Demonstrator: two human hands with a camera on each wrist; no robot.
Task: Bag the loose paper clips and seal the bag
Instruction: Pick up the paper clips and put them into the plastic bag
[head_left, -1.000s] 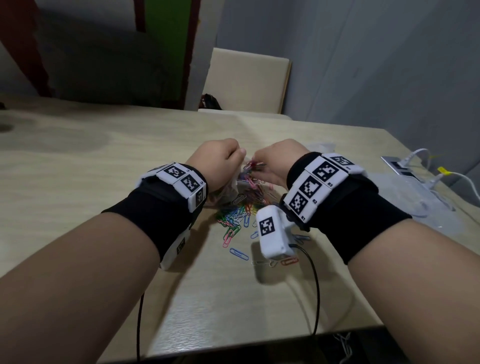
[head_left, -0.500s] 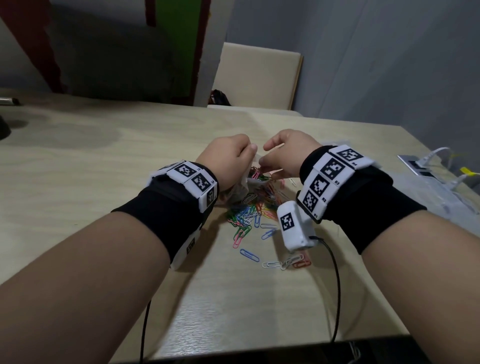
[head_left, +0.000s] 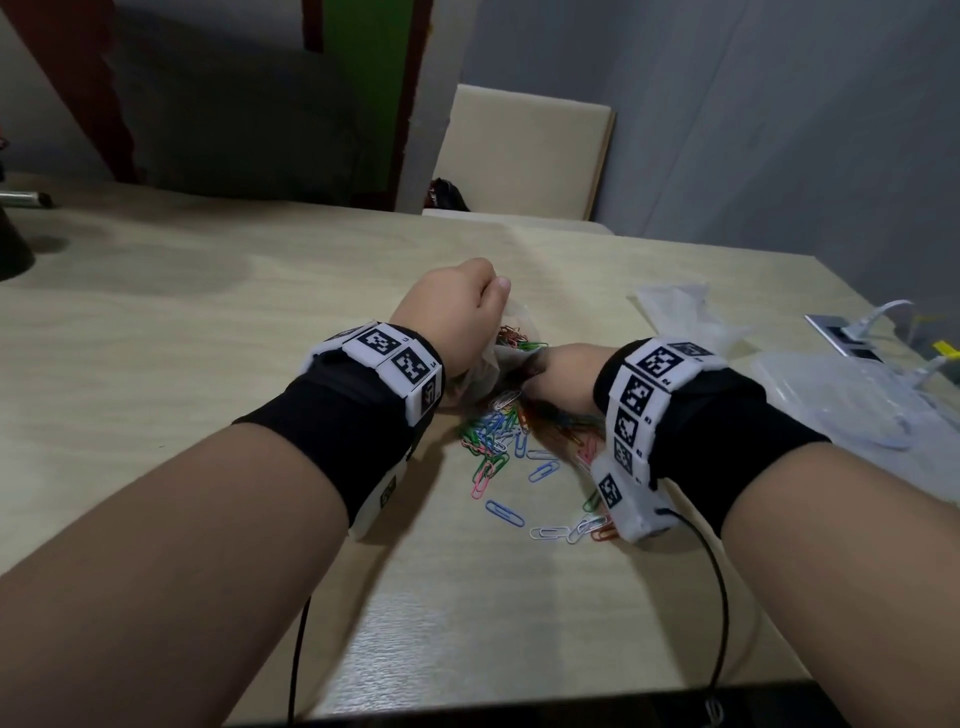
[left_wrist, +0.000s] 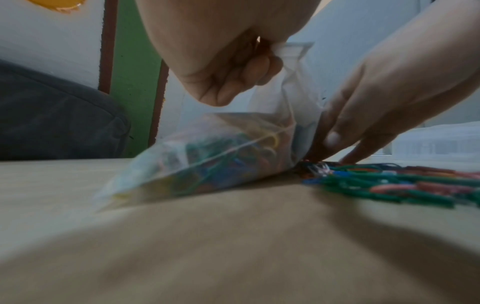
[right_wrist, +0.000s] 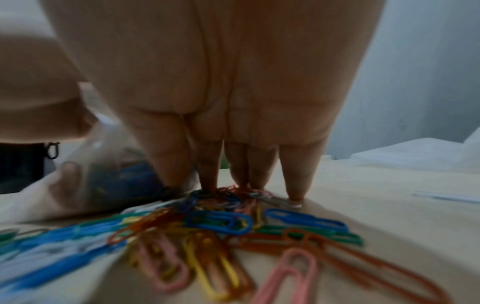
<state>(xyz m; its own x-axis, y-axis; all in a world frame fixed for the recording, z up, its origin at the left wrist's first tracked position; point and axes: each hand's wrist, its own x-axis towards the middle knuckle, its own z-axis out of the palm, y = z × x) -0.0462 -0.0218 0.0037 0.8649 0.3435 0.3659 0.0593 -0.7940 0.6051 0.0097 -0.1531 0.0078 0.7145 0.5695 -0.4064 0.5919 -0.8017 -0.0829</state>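
Note:
A clear plastic bag (left_wrist: 207, 160), partly filled with coloured paper clips, lies tilted on the wooden table (head_left: 208, 322). My left hand (head_left: 457, 312) pinches its upper edge with curled fingers (left_wrist: 233, 82) and holds the mouth up. Loose paper clips (head_left: 498, 441) lie in a pile just right of the bag (head_left: 485, 374). My right hand (head_left: 561, 379) reaches down beside the bag's mouth. Its straight fingertips (right_wrist: 293, 193) press on the far end of the pile of clips (right_wrist: 221, 226). No clip is plainly held in it.
Spare clear bags (head_left: 685, 317) and a clear plastic case (head_left: 852, 400) lie at the right, by a socket with white cables (head_left: 852, 338). A beige chair (head_left: 524, 156) stands behind the table. Wrist cables hang over the front edge (head_left: 519, 712).
My right hand has dropped from the bag's mouth to the clip pile on the table. My left hand has kept its hold on the bag's edge.

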